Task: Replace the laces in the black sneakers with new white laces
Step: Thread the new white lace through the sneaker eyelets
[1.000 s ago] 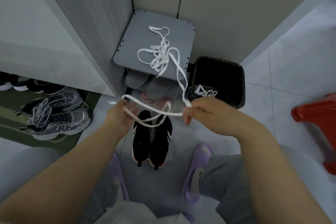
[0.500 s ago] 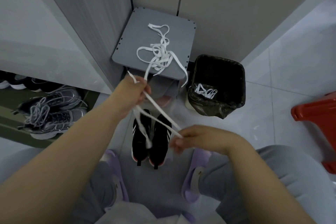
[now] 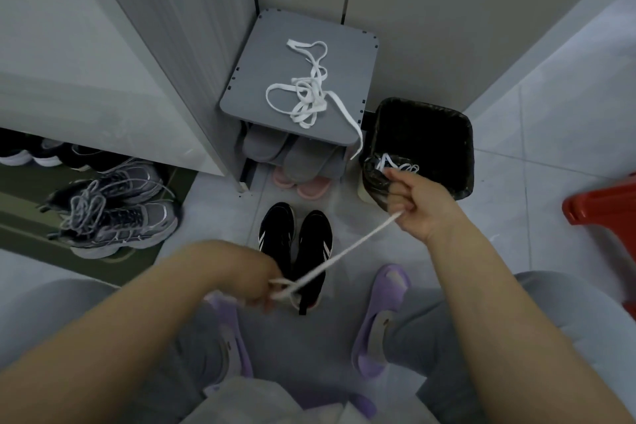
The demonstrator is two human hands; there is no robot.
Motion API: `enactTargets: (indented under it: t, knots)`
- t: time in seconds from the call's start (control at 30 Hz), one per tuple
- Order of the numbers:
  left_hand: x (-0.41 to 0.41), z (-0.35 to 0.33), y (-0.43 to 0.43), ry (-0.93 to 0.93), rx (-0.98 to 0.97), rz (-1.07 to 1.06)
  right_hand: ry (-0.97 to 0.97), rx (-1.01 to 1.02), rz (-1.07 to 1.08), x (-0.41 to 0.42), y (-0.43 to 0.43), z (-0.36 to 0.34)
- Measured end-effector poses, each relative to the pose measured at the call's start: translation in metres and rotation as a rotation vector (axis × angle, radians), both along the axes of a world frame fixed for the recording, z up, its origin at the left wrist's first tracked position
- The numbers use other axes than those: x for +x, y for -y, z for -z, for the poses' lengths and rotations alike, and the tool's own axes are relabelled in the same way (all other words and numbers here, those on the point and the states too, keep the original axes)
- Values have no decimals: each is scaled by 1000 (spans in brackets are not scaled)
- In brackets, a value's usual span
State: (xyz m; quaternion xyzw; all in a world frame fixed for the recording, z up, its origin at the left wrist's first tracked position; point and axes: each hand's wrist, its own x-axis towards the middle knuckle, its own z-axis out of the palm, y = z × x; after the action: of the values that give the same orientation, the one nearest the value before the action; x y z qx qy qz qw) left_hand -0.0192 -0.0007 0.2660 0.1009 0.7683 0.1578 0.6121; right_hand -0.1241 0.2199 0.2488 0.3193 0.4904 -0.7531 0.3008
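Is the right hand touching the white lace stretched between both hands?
Touching. The head view shows the right hand gripping the white lace, which runs from its fist to the left hand.

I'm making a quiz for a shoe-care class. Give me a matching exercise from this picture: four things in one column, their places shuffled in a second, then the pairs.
Things
1. black sneakers
2. tangled white lace
3. taut white lace
4. grey slippers

Places
A. on top of the grey stand
B. between left hand and right hand
C. on the floor, side by side
D. under the grey stand's top

Pairs: 1-C, 2-A, 3-B, 4-D
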Motion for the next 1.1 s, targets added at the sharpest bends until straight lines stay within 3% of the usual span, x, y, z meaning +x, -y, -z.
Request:
enactTargets:
  t: [0.1,0.2,0.27,0.43,0.53,0.63,0.7,0.93,1.1]
  knots:
    - [-10,27,40,-61,-112,-205,38,158,54,0,-15,28]
    - [-24,57,50,-263,-31,-495,9,275,17,8,-11,53]
    - [-31,76,39,-360,67,-651,-31,353,-106,15,-2,68]
    - [-43,116,2,-399,310,-1061,-108,506,-437,33,18,121]
    - [-42,148,-1,-405,295,-1280,-171,690,-770,45,22,165]
    - [-28,184,6,-410,238,-1340,-223,861,-1307,57,27,200]
    - [-21,198,9,-414,192,-1379,-220,889,-1482,63,33,217]
    - [-10,213,17,-352,255,-1413,-57,966,-1425,63,54,255]
    - [-8,200,17,-290,265,-1389,-63,1007,-1518,61,59,251]
